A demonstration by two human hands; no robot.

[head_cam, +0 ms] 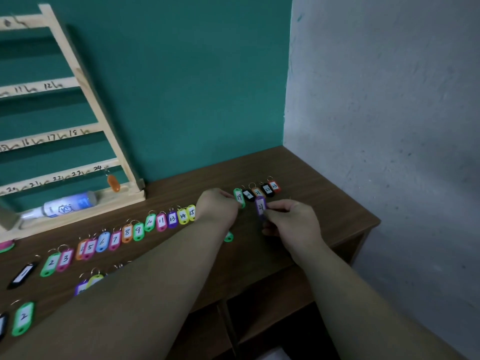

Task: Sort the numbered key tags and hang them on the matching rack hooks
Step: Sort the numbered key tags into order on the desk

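left hand (217, 206) pinches green plastic key tag 19 (239, 197) on brown wooden desk (298, 172) | right hand (291, 222) grips purple plastic key tag 21 (260, 207), just beside | pale wooden numbered rack (52, 137) far left

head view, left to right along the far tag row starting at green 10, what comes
green 10, pink 11, purple 13, yellow 14, yellow 15, left hand, green 19, black 20, black 22, red 23

Over the brown bench (324, 203), the right hand (293, 224) pinches a purple tag marked 21 (260, 207); the left hand (217, 207) touches the green tag marked 19 (239, 197) in the numbered row.
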